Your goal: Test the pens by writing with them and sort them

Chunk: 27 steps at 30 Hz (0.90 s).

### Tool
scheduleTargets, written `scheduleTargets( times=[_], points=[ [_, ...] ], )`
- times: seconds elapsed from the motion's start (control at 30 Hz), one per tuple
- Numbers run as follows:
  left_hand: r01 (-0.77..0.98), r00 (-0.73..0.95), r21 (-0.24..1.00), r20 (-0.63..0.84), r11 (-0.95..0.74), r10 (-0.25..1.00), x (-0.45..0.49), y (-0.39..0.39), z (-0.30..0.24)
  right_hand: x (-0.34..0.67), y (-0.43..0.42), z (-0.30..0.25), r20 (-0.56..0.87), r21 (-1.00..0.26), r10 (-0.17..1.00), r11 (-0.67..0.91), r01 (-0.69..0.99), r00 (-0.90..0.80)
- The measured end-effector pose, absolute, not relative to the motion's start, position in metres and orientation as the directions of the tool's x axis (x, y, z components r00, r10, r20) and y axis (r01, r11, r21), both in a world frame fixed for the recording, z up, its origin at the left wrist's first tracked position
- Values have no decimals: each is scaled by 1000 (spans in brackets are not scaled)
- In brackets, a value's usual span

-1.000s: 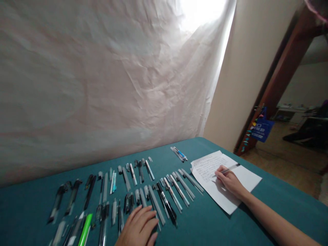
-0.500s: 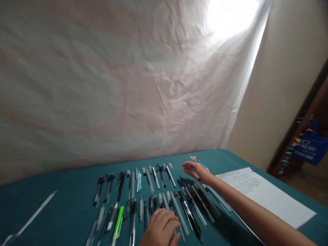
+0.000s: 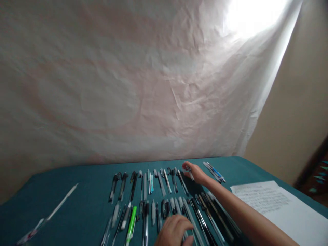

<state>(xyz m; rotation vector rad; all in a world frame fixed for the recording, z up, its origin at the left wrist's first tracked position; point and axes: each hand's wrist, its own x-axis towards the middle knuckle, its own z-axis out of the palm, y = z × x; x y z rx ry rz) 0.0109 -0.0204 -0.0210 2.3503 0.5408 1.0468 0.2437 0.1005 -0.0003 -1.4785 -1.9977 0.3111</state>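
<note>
My right hand [image 3: 196, 173] is at the far side of the table, at the right end of the back row of pens. Its fingers are closed on a slim clear pen [image 3: 190, 173], which slants down toward the cloth. My left hand [image 3: 173, 232] is low at the front, over the front row. Its fingers are loosely curled, with the thumb apart and nothing visible between them; it hides the lower ends of some pens. A black pen [image 3: 203, 220] lies just right of it, and a bright green marker [image 3: 131, 223] lies to its left.
Several capped pens make up the back row [image 3: 134, 186]. A blue and white pen group [image 3: 214, 172] lies beyond my right wrist. Written paper sheets [image 3: 289, 205] are at the right, and a long thin white strip [image 3: 63, 201] is at the left. A hanging sheet [image 3: 128, 102] backs the green-covered table [image 3: 84, 218].
The view has swung left, so the table contents sit further right in the picture. My right hand, still holding the pen, has moved closer to the back row's right end. My left hand stays over the front row.
</note>
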Motion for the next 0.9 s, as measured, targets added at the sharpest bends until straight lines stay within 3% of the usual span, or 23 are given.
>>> scheduleTargets(
  times=[0.07, 0.13, 0.2, 0.27, 0.7, 0.9],
  points=[
    [82, 474, 815, 475, -574, 742, 14, -24, -16, 231, 75, 13, 371, -550, 906, 391, 738, -204],
    [-48, 362, 955, 290, -293, 886, 16, -25, -7, 213, 43, 28, 424, -589, 869, 480, 650, -257],
    [-189, 298, 980, 114, -59, 948, 16, -26, 6, 194, 12, 40, 442, -587, 849, 519, 622, -291],
    [-286, 293, 956, 28, 59, 956, 14, -25, 18, 178, -14, 46, 453, -582, 829, 553, 596, -327],
    [-353, 310, 921, -50, 164, 949, 5, -13, 22, 164, -33, 27, 616, -458, 716, 665, 590, -330],
    [-506, 227, 820, -174, 268, 958, 3, -8, 17, 167, -47, 15, 668, -259, 611, 726, 637, -425]
  ],
)
